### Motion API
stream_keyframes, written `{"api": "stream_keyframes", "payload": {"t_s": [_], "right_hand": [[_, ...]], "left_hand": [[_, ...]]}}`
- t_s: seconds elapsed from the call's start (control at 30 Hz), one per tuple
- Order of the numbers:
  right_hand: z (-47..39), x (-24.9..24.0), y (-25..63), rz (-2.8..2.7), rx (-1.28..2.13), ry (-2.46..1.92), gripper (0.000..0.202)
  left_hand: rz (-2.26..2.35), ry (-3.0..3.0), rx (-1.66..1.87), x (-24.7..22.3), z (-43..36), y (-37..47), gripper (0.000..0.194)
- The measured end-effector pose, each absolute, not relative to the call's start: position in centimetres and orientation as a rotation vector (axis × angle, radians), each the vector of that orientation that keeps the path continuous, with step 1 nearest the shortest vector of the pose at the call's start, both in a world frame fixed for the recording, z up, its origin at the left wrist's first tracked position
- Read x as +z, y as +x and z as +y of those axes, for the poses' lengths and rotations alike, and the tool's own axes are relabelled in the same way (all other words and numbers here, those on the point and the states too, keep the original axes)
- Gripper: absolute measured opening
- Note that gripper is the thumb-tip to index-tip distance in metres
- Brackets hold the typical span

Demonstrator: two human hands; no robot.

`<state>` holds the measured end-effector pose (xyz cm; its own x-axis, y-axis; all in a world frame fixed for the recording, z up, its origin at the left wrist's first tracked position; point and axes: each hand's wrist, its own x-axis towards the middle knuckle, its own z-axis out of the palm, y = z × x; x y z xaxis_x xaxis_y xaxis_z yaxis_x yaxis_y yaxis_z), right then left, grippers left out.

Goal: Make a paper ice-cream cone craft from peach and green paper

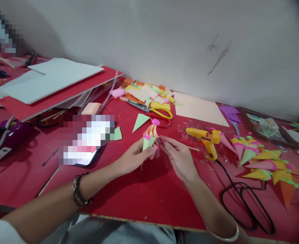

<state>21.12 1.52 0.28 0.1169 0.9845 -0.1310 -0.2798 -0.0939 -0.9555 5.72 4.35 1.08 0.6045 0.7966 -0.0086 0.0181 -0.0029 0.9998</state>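
Observation:
My left hand (136, 156) is closed around a small paper ice cream cone (148, 141). The cone is light green, with a folded peach top, pink blobs along its rim and a pink ball on the tip. Close to the cone's right side, my right hand (178, 156) pinches a small pink piece (162, 141), mostly hidden by the fingers. A crinkled pink wrapper (156, 151) shows between the hands. Beyond them lie a green paper triangle (141, 122) and yellow-handled scissors (162, 113). To the right lies a yellow glue gun (206, 138).
Several finished paper cones (262, 155) lie at the right, near the glue gun's black cord (233, 184). A phone (88, 142) rests at the left. Paper scraps (146, 93) and a peach sheet (200, 108) lie by the wall. White boards (55, 79) are stacked at the back left.

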Motion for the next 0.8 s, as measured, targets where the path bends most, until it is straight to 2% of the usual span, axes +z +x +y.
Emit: {"api": "stream_keyframes", "payload": {"t_s": [0.17,0.37,0.6,0.8], "right_hand": [[1.51,0.40,21.23,-0.873,1.247,-1.193,0.006],[1.59,0.41,21.21,-1.017,1.072,-1.256,0.013],[1.38,0.72,21.38,-0.942,1.210,-1.305,0.024],[1.34,0.11,21.61,-0.994,1.037,-1.361,0.025]], "left_hand": [[0.700,1.396,0.714,1.25,4.30,5.78,0.015],[0.661,1.453,0.675,1.72,4.24,5.65,0.020],[0.612,1.447,0.657,1.52,4.29,5.68,0.022],[0.633,1.407,0.657,1.73,4.25,5.78,0.021]]}}
